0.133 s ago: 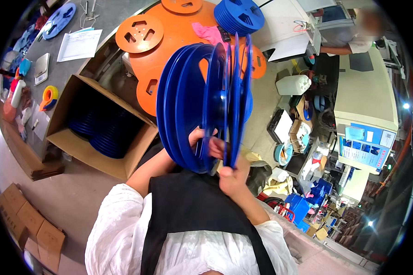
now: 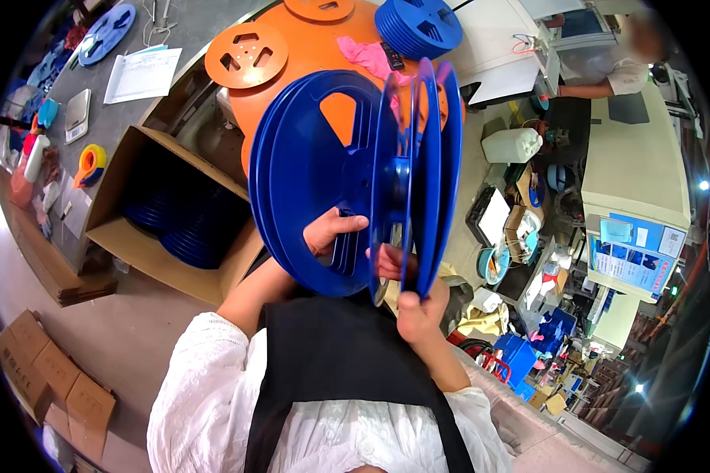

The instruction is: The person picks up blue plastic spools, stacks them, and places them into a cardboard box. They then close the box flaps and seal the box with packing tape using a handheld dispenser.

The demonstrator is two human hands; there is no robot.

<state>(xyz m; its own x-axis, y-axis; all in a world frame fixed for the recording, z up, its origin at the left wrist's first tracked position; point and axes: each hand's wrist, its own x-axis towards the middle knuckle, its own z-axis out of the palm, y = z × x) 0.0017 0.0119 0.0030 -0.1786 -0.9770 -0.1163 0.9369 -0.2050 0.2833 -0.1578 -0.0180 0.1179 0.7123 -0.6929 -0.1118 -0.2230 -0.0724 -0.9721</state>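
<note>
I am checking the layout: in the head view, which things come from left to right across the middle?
Yellow tape dispenser → open cardboard box → left hand → blue reels → white jug → pale green machine.

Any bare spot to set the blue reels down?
Free: grey tabletop between the paper sheet and orange reel; floor between the open box and flattened cartons. Crowded: the box, holding reels, and the right-side floor clutter.

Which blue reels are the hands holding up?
The big upright blue reels in the middle, gripped by both hands; other blue reels lie flat in the cardboard box.
</note>
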